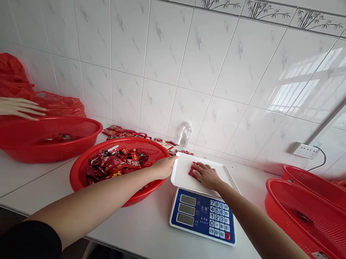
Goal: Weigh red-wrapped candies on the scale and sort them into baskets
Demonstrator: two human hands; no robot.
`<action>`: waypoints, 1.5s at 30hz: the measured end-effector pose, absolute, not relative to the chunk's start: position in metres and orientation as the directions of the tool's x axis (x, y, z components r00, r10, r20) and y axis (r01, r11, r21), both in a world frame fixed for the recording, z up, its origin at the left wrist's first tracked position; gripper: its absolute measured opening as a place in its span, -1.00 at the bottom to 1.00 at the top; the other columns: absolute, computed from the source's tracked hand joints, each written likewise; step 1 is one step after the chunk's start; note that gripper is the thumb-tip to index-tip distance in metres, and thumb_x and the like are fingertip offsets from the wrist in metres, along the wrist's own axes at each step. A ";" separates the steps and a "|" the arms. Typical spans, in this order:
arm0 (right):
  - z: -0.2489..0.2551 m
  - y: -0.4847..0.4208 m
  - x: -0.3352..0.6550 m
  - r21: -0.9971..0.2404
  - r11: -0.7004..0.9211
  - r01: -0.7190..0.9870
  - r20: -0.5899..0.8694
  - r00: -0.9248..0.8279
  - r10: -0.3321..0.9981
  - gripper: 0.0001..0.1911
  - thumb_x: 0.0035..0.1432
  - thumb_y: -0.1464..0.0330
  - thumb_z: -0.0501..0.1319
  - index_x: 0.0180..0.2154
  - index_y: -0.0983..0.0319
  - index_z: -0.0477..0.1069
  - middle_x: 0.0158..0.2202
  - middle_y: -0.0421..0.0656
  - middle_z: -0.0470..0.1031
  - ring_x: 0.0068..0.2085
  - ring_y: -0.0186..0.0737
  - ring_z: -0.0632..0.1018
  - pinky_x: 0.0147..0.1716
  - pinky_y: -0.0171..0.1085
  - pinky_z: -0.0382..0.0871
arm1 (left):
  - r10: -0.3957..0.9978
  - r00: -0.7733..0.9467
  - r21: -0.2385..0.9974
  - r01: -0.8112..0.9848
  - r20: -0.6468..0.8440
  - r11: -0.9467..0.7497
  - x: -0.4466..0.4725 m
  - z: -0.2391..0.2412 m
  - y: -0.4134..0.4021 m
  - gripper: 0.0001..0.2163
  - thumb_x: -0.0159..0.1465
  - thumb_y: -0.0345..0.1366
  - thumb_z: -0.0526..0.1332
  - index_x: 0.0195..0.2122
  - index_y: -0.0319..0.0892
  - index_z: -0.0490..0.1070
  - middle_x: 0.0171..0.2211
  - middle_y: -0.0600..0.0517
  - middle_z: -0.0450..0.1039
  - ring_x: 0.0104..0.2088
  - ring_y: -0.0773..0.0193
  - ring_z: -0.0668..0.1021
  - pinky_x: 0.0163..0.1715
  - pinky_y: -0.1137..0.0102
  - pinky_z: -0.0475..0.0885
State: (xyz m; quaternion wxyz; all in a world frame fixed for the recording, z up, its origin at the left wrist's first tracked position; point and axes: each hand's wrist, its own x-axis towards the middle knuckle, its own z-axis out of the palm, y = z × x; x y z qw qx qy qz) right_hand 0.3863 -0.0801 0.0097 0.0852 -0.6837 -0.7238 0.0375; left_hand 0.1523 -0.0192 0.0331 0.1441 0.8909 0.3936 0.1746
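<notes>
A blue electronic scale [204,215] with a white weighing tray [184,173] stands on the white counter. My right hand [207,175] lies on the tray, fingers curled over a few red packets [192,169]. My left hand [165,167] reaches over the rim of a red mesh basket [79,170] full of red snack packets [115,162] and touches the tray's left edge; its fingers are hidden behind the hand.
A second red basket [20,139] holds few packets at left, with another person's hand [14,107] above it and red plastic bags [57,105] behind. Loose packets [122,132] and a small clear bottle [185,136] lie by the wall. More red baskets [311,216] stand at right.
</notes>
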 end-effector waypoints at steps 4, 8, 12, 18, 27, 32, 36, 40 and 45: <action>0.013 -0.085 0.386 -0.149 0.106 0.983 0.122 -0.088 0.989 -0.49 0.27 -0.01 -0.21 0.16 -0.10 0.18 0.21 -0.22 0.21 0.14 -0.05 0.25 0.04 -0.02 0.13 | 0.752 0.623 0.401 0.646 0.215 -0.650 0.153 0.032 -0.019 -0.58 0.26 -0.37 -0.02 0.15 -0.06 0.19 0.14 -0.04 0.32 0.08 0.08 0.43 0.01 0.22 0.34; 0.011 -0.086 0.385 -0.113 0.139 0.984 0.188 -0.116 0.975 -0.44 0.20 -0.09 -0.13 0.12 -0.04 0.25 0.15 -0.15 0.26 0.10 -0.03 0.29 0.01 -0.02 0.15 | 0.760 0.614 0.414 0.648 0.214 -0.640 0.152 0.037 -0.024 -0.56 0.24 -0.40 0.00 0.16 -0.07 0.19 0.10 -0.05 0.37 0.04 0.08 0.45 -0.02 0.24 0.35; 0.010 -0.083 0.383 -0.156 0.091 0.983 0.219 -0.055 0.974 -0.45 0.17 -0.10 -0.07 0.03 0.03 0.32 0.07 -0.10 0.30 0.05 -0.05 0.35 -0.06 -0.12 0.20 | 0.759 0.617 0.430 0.640 0.207 -0.637 0.152 0.039 -0.026 -0.54 0.22 -0.41 0.00 0.17 -0.08 0.17 0.07 -0.03 0.39 0.00 0.12 0.47 -0.07 0.28 0.37; 0.013 -0.081 0.383 -0.242 -0.037 0.970 0.178 0.082 0.981 -0.48 0.13 -0.08 0.02 -0.06 0.12 0.33 -0.11 -0.11 0.44 -0.19 -0.11 0.49 -0.33 -0.25 0.22 | 0.780 0.598 0.403 0.678 0.183 -0.615 0.154 0.039 -0.026 -0.54 0.22 -0.40 0.00 0.17 -0.06 0.17 0.10 -0.01 0.36 -0.01 0.13 0.47 -0.04 0.27 0.36; 0.013 -0.081 0.391 -0.335 -0.131 0.933 0.174 0.198 0.965 -0.55 0.15 0.01 0.07 -0.04 0.13 0.27 -0.21 -0.10 0.53 -0.24 -0.09 0.51 -0.41 -0.28 0.17 | 0.769 0.609 0.364 0.683 0.195 -0.634 0.154 0.032 -0.020 -0.54 0.24 -0.39 -0.01 0.19 -0.09 0.14 0.14 -0.06 0.32 0.08 0.11 0.41 0.02 0.23 0.32; 0.017 -0.089 0.406 -0.427 -0.183 0.885 0.171 0.278 0.945 -0.53 0.18 0.02 0.02 0.01 0.15 0.24 -0.14 -0.09 0.52 -0.25 -0.15 0.51 -0.44 -0.31 0.21 | 0.745 0.630 0.362 0.657 0.218 -0.661 0.154 0.031 -0.019 -0.56 0.26 -0.38 -0.02 0.19 -0.08 0.15 0.14 -0.03 0.32 0.09 0.15 0.40 0.04 0.27 0.31; 0.021 -0.088 0.408 -0.461 -0.166 0.872 0.132 0.252 0.959 -0.50 0.14 0.00 0.07 0.00 0.14 0.29 -0.10 -0.12 0.51 -0.25 -0.20 0.51 -0.46 -0.34 0.22 | 0.754 0.624 0.349 0.672 0.207 -0.653 0.155 0.033 -0.019 -0.57 0.27 -0.38 -0.03 0.18 -0.09 0.15 0.15 -0.04 0.31 0.10 0.14 0.40 0.04 0.27 0.30; 0.021 -0.079 0.398 -0.421 -0.141 0.896 0.076 0.189 0.979 -0.55 0.01 -0.03 0.17 -0.21 0.16 0.43 -0.24 -0.13 0.55 -0.31 -0.16 0.52 -0.48 -0.32 0.21 | 0.756 0.622 0.339 0.680 0.203 -0.651 0.156 0.035 -0.019 -0.56 0.25 -0.41 -0.03 0.18 -0.11 0.16 0.14 -0.06 0.31 0.10 0.12 0.40 0.04 0.24 0.30; 0.022 -0.072 0.386 -0.333 -0.115 0.936 0.085 0.151 0.985 -0.62 0.02 0.02 0.19 -0.28 0.18 0.44 -0.26 -0.08 0.55 -0.29 -0.10 0.52 -0.47 -0.30 0.19 | 0.759 0.624 0.353 0.679 0.187 -0.644 0.155 0.037 -0.021 -0.55 0.24 -0.39 -0.01 0.18 -0.07 0.15 0.16 -0.03 0.30 0.10 0.13 0.40 0.05 0.23 0.30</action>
